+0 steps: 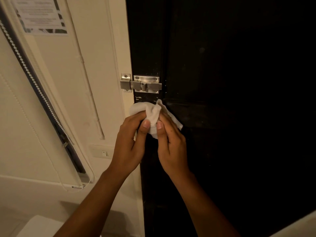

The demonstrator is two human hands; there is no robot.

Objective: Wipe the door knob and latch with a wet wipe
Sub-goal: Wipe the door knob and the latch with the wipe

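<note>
A white wet wipe (152,113) is bunched between both hands just below the latch. My left hand (130,139) pinches its left side and my right hand (171,142) pinches its right side, thumbs up against the wipe. The silver sliding bolt latch (145,84) sits on the black door (222,100), its bolt pushed into the keeper (125,82) on the cream frame. The hands and wipe are a little below the latch, not touching it. No door knob shows; the hands and wipe cover the door edge there.
A cream wall (95,65) lies left of the door with a light switch (104,153) below hand height. A window blind with a bead chain (34,79) slants down the left. A printed notice (41,16) hangs at top left.
</note>
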